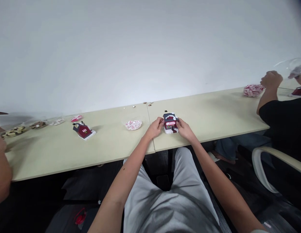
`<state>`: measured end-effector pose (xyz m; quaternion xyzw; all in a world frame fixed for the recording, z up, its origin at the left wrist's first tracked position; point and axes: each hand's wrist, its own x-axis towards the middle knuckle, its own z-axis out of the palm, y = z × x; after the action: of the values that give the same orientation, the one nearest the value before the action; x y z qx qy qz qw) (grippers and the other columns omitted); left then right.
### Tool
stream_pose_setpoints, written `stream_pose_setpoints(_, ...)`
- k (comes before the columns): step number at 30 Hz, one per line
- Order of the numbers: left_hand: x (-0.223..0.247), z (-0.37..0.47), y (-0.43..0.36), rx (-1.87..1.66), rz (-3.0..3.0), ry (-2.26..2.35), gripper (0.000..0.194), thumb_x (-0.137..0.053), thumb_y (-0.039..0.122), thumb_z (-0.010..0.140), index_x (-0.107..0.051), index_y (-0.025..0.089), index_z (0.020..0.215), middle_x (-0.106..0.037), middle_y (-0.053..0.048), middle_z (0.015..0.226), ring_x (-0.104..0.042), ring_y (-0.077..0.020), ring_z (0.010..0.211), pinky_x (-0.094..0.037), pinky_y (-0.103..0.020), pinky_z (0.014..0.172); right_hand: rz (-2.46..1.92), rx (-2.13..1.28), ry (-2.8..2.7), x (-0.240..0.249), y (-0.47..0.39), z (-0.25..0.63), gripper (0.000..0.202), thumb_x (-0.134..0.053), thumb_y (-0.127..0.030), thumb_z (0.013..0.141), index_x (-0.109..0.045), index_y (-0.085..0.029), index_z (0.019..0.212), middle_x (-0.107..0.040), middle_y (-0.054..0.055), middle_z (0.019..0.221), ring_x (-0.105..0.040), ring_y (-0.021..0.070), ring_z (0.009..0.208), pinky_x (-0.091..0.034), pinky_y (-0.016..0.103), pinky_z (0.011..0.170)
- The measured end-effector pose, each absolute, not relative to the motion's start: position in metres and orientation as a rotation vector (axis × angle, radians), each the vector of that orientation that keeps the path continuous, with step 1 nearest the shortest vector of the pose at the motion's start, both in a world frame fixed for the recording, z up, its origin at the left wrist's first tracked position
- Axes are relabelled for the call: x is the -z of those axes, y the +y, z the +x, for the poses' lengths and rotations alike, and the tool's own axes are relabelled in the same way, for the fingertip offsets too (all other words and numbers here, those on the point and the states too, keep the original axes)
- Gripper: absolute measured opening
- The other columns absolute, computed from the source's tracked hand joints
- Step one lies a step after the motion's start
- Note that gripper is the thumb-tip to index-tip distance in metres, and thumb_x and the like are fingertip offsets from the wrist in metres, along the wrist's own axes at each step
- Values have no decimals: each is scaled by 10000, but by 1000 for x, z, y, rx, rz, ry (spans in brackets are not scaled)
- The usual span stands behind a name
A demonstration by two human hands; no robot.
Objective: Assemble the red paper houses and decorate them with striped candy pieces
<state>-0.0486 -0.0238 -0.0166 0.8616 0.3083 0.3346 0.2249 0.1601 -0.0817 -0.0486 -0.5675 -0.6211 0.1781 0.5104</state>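
Observation:
A small model house (170,123) stands on the table in front of me, with a dark grey snow-trimmed roof, dark red walls and a red-and-white striped awning. My right hand (185,130) grips its right side, thumb and fingers closed on the edge. At the house's left edge, my left hand (155,127) is closed in a pinch; a tiny pale bit seems to show at the fingertips, too small to name. Left of that hand sits a clear bowl of red-and-white striped pieces (133,125).
Another model house (83,130) stands farther left on the table (111,145). Behind it is a row of containers with small parts (38,124). Tiny loose bits (150,103) lie near the wall. Co-workers' arms reach in at left and right, near a red-and-white pile (253,90).

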Motion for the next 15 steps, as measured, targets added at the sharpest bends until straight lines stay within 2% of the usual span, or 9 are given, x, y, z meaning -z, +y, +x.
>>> stream_pose_setpoints(9, 13, -48, -27, -958, 2425, 985, 265, -374, 382, 1017, -551, 221, 1132, -698, -71, 1047, -639, -209, 938, -482, -325, 827, -1382, -415, -1503, 48, -83, 160, 423, -398, -361, 977, -575, -202, 1327, -697, 112, 1212, -655, 291, 1086, -500, 467, 988)
stream_pose_setpoints(15, 13, -49, -26, -956, 2446, 1025, 284, -402, 423, 1010, -571, 216, 1106, -692, -55, 971, -616, -190, 853, -462, -299, 773, -1376, -413, -1503, 50, -81, 161, 431, -412, -365, 974, -551, -210, 1351, -686, 110, 1244, -656, 284, 1103, -500, 461, 990)
